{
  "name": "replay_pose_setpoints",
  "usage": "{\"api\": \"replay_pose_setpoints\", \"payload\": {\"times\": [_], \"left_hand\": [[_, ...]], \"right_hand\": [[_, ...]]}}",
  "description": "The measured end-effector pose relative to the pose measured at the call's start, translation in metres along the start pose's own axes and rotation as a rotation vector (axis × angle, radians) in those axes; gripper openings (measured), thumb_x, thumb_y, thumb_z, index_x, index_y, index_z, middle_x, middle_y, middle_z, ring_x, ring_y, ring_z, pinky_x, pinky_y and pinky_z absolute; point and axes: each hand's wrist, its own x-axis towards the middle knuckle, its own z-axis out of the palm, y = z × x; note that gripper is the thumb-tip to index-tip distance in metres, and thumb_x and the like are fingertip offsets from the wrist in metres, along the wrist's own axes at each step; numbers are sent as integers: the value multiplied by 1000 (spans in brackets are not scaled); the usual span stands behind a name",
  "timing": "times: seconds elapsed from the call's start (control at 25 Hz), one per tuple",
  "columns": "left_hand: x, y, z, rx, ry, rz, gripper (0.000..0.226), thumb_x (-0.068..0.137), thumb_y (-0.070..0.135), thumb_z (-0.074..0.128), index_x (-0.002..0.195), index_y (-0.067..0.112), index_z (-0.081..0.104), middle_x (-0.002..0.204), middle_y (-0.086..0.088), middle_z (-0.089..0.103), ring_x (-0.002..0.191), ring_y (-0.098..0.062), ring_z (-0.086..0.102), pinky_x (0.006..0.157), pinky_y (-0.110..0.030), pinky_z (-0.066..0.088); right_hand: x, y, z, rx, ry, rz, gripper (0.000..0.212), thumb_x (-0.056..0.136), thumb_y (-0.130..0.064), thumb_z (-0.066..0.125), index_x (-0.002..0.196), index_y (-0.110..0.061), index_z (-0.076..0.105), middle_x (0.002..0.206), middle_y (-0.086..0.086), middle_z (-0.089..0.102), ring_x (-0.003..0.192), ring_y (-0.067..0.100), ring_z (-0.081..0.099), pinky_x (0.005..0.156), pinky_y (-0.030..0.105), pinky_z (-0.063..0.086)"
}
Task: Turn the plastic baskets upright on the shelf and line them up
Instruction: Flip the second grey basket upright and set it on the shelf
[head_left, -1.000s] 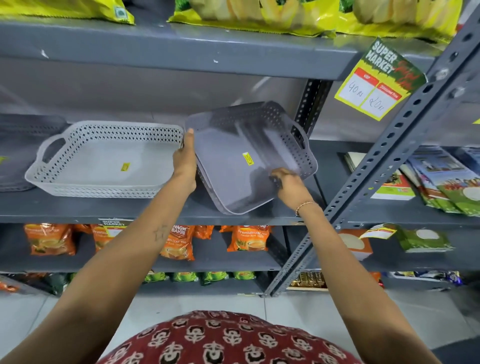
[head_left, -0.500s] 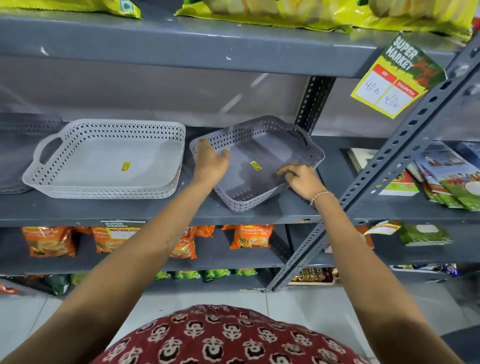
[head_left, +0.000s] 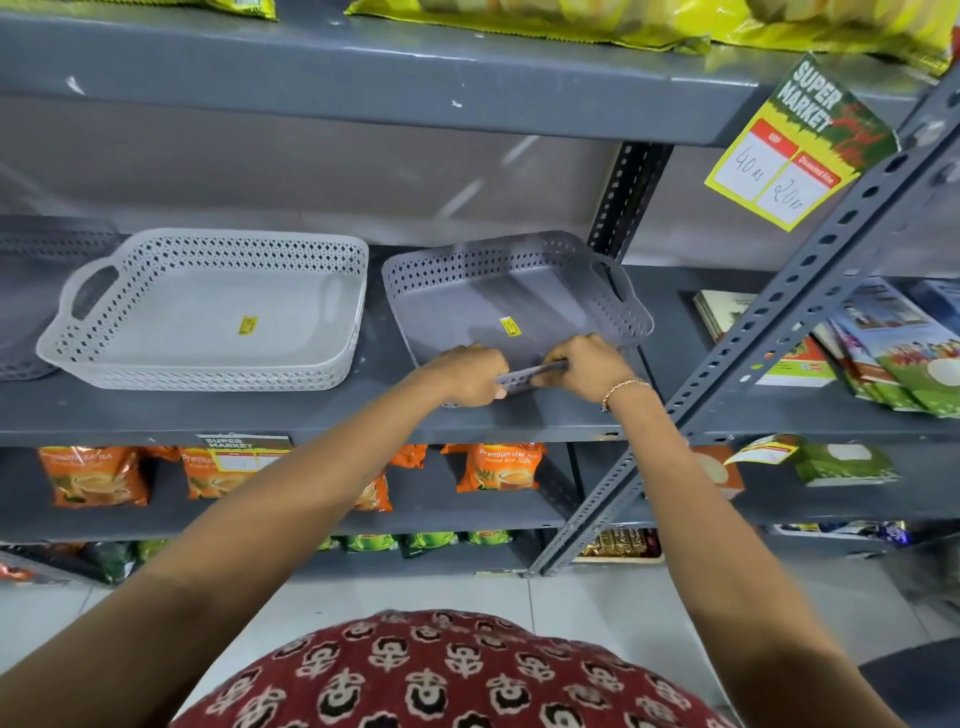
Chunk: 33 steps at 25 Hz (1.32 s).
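A dark grey perforated plastic basket (head_left: 498, 301) lies upright on the grey metal shelf (head_left: 208, 410), turned slightly askew. My left hand (head_left: 465, 376) and my right hand (head_left: 589, 366) both grip its near rim, side by side. To its left stands a light grey basket (head_left: 208, 312), upright, with a yellow sticker on its floor. Another dark basket (head_left: 26, 291) shows partly at the far left edge; whether it is upright I cannot tell.
A slanted perforated steel upright (head_left: 779, 332) crosses in front of the shelf at the right. A yellow price card (head_left: 795, 145) hangs from the upper shelf. Booklets (head_left: 878, 353) lie to the right, orange tea packets (head_left: 498, 465) on the shelf below.
The dark grey basket went from tilted on edge to flat on the shelf. Both hands shifted from its sides and floor to its near rim.
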Motion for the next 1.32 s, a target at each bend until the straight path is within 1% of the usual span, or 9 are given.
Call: {"api": "replay_pose_setpoints", "payload": {"times": [0.28,0.48,0.6,0.68,0.8,0.96,1.04,1.16,1.32], "left_hand": [[-13,-48,-10,27,-37,-33,19,93,16,51,75,11,53,63,-2,45,74,-26,48,65,-31,35],[-21,-52,-7,51,2,-34,15,93,15,51,80,11,57,65,-3,48,78,-29,52,67,-32,36],[-26,-56,0,-43,82,20,24,95,23,50,114,14,62,108,-9,66,110,-29,57,86,-34,44],[-39,-65,2,-229,231,97,45,94,34,51,136,18,48,140,-4,55,124,-21,53,108,-36,39],[-63,-89,-5,-413,449,43,69,90,42,53,148,19,25,156,-2,30,135,-19,40,115,-29,23],[-84,-141,-13,-350,211,-187,108,80,52,63,150,16,-11,162,-4,-3,149,-21,5,122,-35,13],[-90,-159,-12,-203,105,-248,109,77,51,68,151,14,-1,161,-8,9,148,-27,12,121,-39,19],[-93,-170,-10,-9,81,-248,69,84,39,66,141,11,40,145,-16,46,134,-32,39,107,-38,36],[-90,-176,-8,108,143,-207,31,90,22,57,118,11,61,122,-23,60,118,-36,50,90,-39,43]], "right_hand": [[-6,-43,28,-49,48,-90,28,90,-37,55,98,-14,68,101,19,70,99,38,61,77,38,50],[-6,-47,34,-89,77,-104,27,91,-39,53,95,-17,67,102,17,72,100,39,62,81,41,52],[-8,-47,35,-95,85,-128,32,89,-43,55,96,-14,67,101,16,72,100,37,62,85,41,50],[-8,-45,31,21,47,-148,35,86,-43,59,103,-14,67,107,13,72,104,33,62,89,41,49],[-6,-54,20,185,-33,-193,41,82,-39,66,114,-13,64,119,8,68,113,24,60,99,38,49],[5,-81,24,113,-73,-237,45,80,-33,70,119,-12,61,124,7,65,116,23,58,100,33,46],[12,-90,28,63,-85,-213,45,80,-30,70,121,-13,59,126,7,64,118,24,56,101,38,47],[17,-101,32,30,-100,-169,39,82,-21,69,119,-13,61,123,10,65,116,27,57,99,41,49],[16,-109,44,-75,-95,-135,24,87,-12,61,111,-7,63,99,18,64,96,32,58,76,30,43]]}}
